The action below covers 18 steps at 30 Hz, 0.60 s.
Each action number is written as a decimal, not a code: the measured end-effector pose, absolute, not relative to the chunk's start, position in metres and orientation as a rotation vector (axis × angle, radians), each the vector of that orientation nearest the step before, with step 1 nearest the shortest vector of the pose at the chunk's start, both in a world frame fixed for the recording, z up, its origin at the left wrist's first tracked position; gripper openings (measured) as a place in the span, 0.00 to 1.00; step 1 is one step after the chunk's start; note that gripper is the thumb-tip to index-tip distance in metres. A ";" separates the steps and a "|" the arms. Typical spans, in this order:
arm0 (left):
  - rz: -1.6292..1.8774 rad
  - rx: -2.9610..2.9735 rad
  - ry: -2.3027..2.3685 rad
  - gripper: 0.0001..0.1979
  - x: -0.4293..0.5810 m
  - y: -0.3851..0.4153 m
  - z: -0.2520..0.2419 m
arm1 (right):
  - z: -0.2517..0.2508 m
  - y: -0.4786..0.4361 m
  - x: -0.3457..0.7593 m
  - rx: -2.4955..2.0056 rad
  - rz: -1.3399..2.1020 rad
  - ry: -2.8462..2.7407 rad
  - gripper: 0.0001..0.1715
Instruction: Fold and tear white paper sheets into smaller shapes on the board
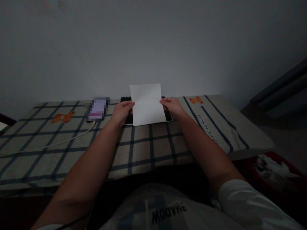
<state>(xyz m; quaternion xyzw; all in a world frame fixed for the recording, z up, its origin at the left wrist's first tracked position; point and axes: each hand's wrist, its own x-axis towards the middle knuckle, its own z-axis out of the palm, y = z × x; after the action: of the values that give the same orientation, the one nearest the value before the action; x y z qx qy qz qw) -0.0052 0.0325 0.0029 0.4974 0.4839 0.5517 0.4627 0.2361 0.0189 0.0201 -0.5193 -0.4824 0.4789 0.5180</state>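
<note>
A sheet of white lined paper (147, 107) is held up in front of me, its far edge raised toward the wall. Its left edge is pinched by my left hand (122, 111), and its right edge by my right hand (174, 107). Under the sheet lies a black notebook (129, 120) with binding holes along its far edge. Most of the notebook is hidden by the paper and my hands.
A checked tablecloth (153, 143) with orange bear prints covers the table. To the left lies a phone (98, 108), its screen lit and blurred, with a white cable (72, 139) attached. A wall (153, 48) rises behind. Low at right stands a red bin (275, 159) holding crumpled white material.
</note>
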 end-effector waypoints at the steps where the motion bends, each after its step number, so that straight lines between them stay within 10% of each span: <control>1: 1.369 1.189 1.192 0.06 -0.005 0.032 0.003 | 0.020 0.019 0.236 -1.248 1.148 -1.166 0.10; 18: 1.450 1.034 1.131 0.10 -0.005 0.035 0.003 | 0.017 0.019 0.238 -1.216 1.195 -1.189 0.08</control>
<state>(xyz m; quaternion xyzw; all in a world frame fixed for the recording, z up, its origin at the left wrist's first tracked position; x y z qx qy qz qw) -0.0046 0.0350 0.0032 0.4264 0.4664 0.5978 0.4932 0.2378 0.0188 0.0170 -0.5044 -0.4930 0.4958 0.5067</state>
